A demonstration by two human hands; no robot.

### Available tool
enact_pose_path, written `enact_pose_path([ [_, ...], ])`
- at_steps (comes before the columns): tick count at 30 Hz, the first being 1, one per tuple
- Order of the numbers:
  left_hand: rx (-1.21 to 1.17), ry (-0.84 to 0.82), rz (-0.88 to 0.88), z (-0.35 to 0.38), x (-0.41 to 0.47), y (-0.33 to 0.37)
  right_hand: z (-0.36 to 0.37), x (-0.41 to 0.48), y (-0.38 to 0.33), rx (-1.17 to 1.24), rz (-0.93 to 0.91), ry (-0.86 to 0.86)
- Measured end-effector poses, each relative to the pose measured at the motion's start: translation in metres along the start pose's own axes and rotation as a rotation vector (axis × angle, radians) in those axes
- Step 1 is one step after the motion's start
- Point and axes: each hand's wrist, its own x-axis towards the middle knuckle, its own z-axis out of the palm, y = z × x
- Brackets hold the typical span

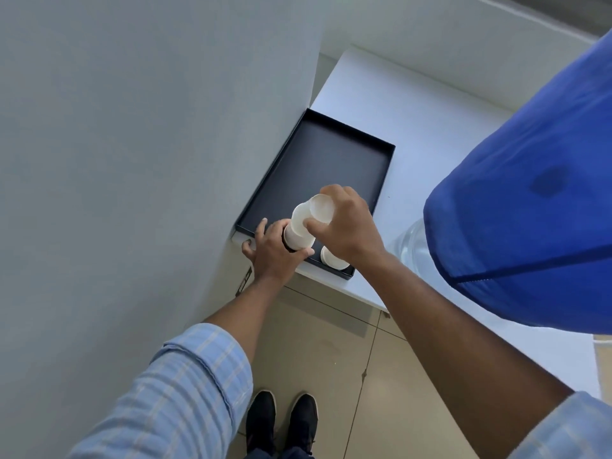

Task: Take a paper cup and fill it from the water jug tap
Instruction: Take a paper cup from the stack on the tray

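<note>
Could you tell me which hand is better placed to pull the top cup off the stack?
The right hand: it pinches the top cup, while the left hand steadies the stack below.

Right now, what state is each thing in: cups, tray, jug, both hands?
Cup stack: upside down, standing in the tray, held at its base.
Top cup: upside down, gripped, not yet clear of the stack.
Single cup: standing alone in the tray's near corner.
Black tray: on the counter, mostly bare.
Water jug: holds water, under a blue cover; tap not visible.
Left hand: closed around the stack.
Right hand: closed on the top cup.
</note>
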Motion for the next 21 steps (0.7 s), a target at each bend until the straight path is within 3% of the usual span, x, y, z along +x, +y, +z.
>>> enact_pose_path([
  [4,-0.141,0.066,-0.070,-0.015,-0.019,0.010,-0.008,-0.029,-0.004,0.096,0.047,0.191],
  [9,-0.695,0.211,-0.094,-0.042,-0.069,0.019,-0.007,-0.078,-0.008,0.210,0.107,0.317],
  [11,-0.952,0.093,-0.170,-0.054,-0.080,0.025,-0.005,-0.096,-0.009,0.272,0.160,0.354],
  [14,-1.141,-0.204,-0.149,-0.066,-0.091,0.038,0.003,-0.123,-0.006,0.444,0.217,0.378],
  [18,-1.144,-0.396,-0.112,-0.075,-0.107,0.052,0.018,-0.157,0.002,0.625,0.242,0.384],
  [21,-1.115,-0.406,-0.072,-0.078,-0.119,0.059,0.028,-0.174,0.011,0.652,0.241,0.340],
])
